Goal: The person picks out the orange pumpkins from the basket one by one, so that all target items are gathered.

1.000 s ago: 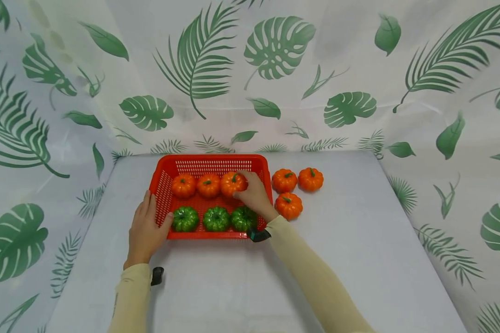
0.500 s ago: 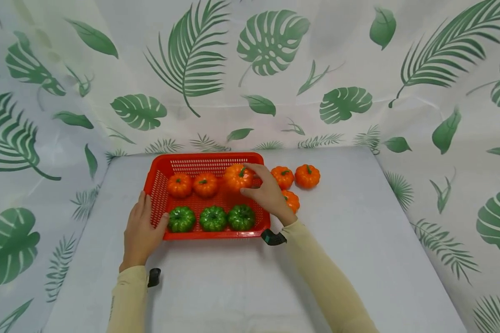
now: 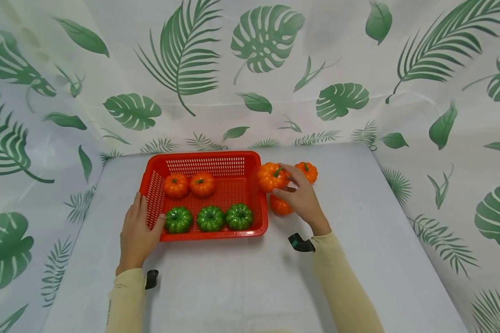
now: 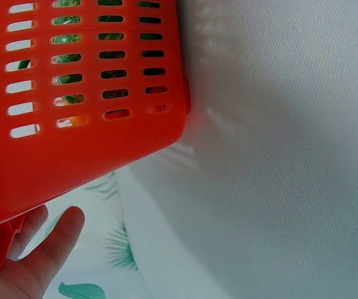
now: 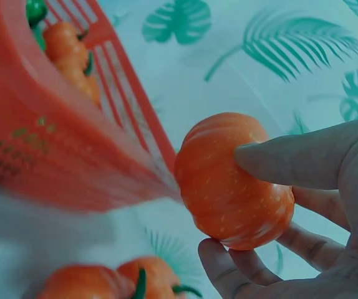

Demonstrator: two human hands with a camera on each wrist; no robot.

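My right hand pinches an orange toy pumpkin with a green stem, just outside the right wall of the red plastic basket. In the right wrist view the thumb lies on one side of this pumpkin and the fingers on the other. My left hand holds the basket's front-left rim, thumb over it and fingers outside. In the basket, two orange pumpkins stand at the back left and three green pumpkins along the front.
Orange pumpkins lie on the table right of the basket, one further back and one nearer, partly hidden by the held one. A leaf-printed white curtain hangs behind the white table.
My right hand has lifted the orange pumpkin from the basket's back right and carried it right, past the rim. My left hand has stayed on the basket.
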